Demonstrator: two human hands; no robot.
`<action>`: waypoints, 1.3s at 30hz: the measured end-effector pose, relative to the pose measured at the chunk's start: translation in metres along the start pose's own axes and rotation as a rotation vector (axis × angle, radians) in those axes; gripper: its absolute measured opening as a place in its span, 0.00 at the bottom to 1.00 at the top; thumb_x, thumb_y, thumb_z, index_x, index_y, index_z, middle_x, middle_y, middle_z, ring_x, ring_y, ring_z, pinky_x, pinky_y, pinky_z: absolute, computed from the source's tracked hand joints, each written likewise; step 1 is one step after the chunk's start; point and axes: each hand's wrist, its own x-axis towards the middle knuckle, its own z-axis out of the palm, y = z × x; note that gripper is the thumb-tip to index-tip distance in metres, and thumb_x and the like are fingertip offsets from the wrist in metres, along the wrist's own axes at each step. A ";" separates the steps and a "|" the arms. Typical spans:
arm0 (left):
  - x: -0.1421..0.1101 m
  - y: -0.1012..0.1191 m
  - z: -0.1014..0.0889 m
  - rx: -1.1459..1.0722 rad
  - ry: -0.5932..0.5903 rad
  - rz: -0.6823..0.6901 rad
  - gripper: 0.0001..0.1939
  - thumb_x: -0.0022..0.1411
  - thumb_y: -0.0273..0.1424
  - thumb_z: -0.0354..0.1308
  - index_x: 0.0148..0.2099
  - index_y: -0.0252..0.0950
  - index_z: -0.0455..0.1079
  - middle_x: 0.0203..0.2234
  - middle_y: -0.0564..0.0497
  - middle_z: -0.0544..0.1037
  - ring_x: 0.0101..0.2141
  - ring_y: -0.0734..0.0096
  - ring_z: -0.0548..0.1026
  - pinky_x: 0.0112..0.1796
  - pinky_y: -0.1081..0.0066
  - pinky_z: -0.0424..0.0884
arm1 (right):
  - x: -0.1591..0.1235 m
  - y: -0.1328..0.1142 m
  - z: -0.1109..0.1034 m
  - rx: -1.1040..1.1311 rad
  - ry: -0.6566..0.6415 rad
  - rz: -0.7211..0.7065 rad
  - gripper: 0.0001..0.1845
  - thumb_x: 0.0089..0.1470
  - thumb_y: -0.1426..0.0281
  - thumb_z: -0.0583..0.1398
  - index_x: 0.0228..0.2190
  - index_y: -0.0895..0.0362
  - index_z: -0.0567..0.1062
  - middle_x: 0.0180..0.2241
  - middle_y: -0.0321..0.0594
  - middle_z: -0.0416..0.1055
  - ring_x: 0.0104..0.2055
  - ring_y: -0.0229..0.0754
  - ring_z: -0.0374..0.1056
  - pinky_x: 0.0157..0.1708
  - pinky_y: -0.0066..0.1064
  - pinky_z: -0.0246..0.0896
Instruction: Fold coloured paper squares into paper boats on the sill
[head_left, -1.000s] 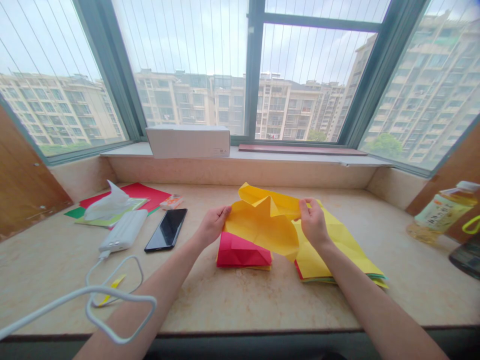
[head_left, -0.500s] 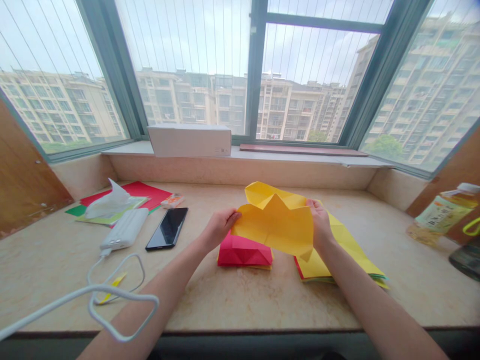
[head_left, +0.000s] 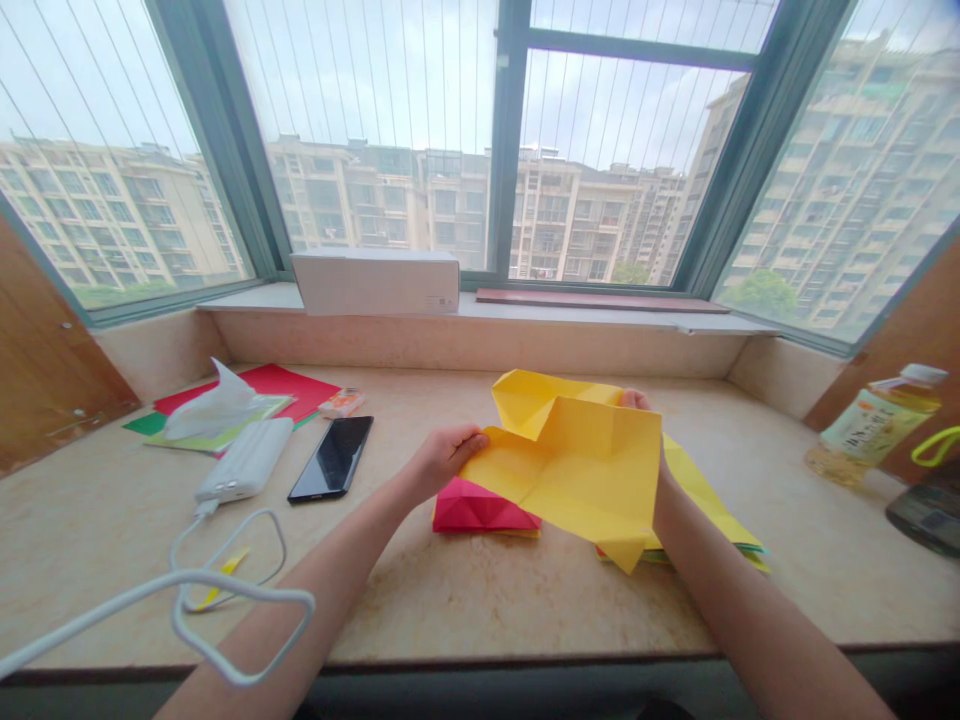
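Observation:
A creased sheet of yellow paper [head_left: 577,465] is held up above the counter, bent into folds along its upper side. My left hand [head_left: 448,452] pinches its left edge between thumb and fingers. Behind the sheet's right side is my right hand [head_left: 637,400], closed on the paper, with most of its fingers hidden. Below the sheet lies a folded red paper [head_left: 484,510], with a bit of yellow showing under it. To the right, partly covered by the held sheet and my right arm, rests a stack of coloured paper [head_left: 701,500] with yellow on top.
Left on the counter [head_left: 480,600] are a black phone [head_left: 331,460], a white power bank [head_left: 246,460] with its cable [head_left: 247,580], a tissue pack [head_left: 217,410] and red paper [head_left: 281,388]. A drink bottle [head_left: 874,425] stands at right. A white box [head_left: 375,283] sits on the sill.
The yellow sheet's right part has swung up and toward me, spreading wider and covering more of my right hand. My left hand keeps its pinch almost in place.

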 end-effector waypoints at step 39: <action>-0.003 0.005 -0.014 -0.505 -0.142 -0.107 0.30 0.62 0.56 0.51 0.44 0.34 0.77 0.34 0.42 0.81 0.37 0.62 0.78 0.39 0.67 0.72 | 0.019 0.019 -0.015 -0.069 -0.147 0.231 0.22 0.43 0.52 0.69 0.34 0.53 0.74 0.24 0.38 0.78 0.20 0.46 0.74 0.16 0.33 0.68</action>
